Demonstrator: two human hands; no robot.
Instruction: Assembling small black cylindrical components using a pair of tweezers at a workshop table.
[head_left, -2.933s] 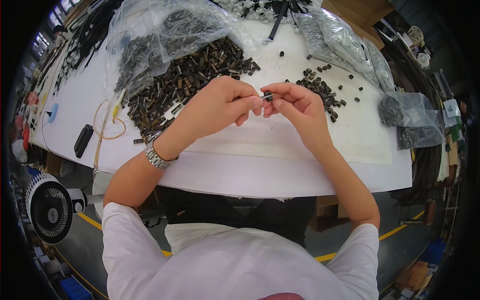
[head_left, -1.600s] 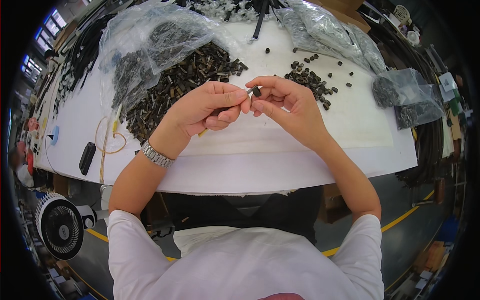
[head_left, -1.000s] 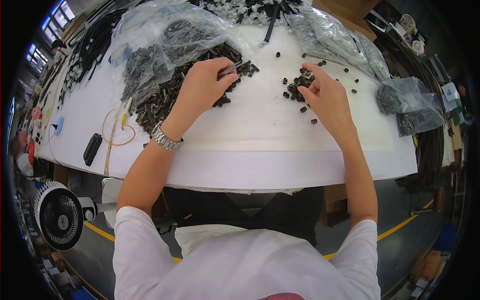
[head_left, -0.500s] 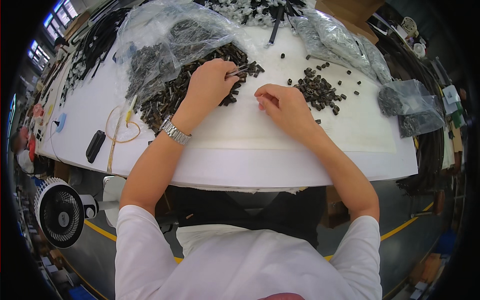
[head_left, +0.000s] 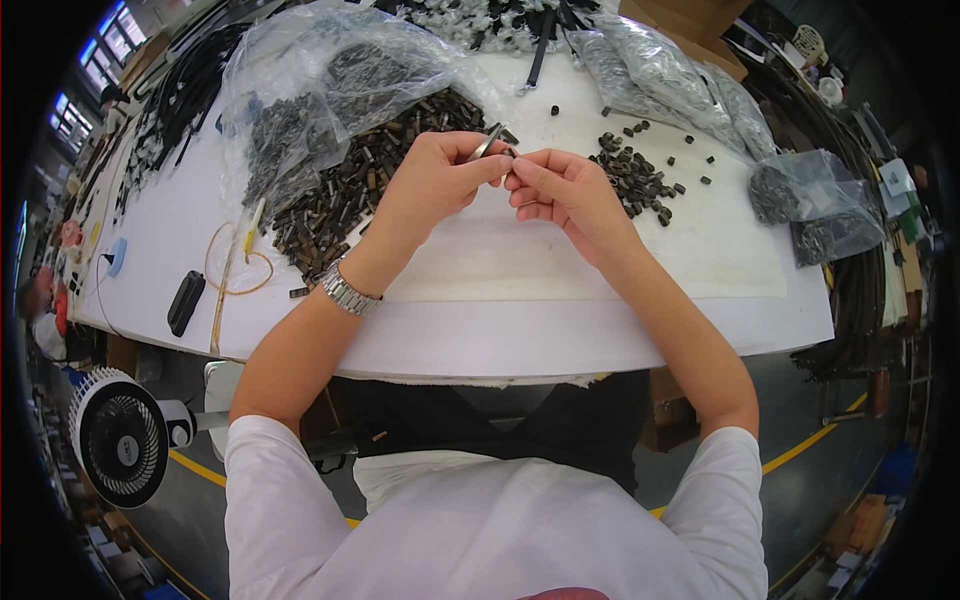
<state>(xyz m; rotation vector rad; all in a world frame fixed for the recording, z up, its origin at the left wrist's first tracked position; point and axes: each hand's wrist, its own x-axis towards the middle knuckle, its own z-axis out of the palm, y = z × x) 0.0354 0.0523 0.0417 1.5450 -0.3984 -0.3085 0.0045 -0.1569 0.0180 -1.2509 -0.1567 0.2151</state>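
My left hand (head_left: 440, 182) and my right hand (head_left: 572, 195) meet above the white table, fingertips touching. A slim silver two-pronged tool like tweezers (head_left: 487, 145) lies in my left hand, which is closed around it. Between the fingertips of both hands is a small dark piece (head_left: 509, 153), mostly hidden; my right thumb and forefinger pinch it. Left of my hands spreads a big heap of short dark brown-black pieces (head_left: 340, 200), partly under a clear plastic bag (head_left: 290, 75). A smaller pile of short dark loops (head_left: 635, 178) lies beyond my right hand.
Full clear bags (head_left: 650, 75) and small bags of dark parts (head_left: 820, 210) lie at the right. Black straps (head_left: 180, 85) cover the far left. A black case (head_left: 187, 302) and a yellow-tipped tool (head_left: 250, 235) with an orange cord rest near left. A fan (head_left: 122, 440) stands beside the table.
My left hand has moved right, away from the heap, with the silver tool. My right hand has turned and come to meet it, now pinching a small dark piece.
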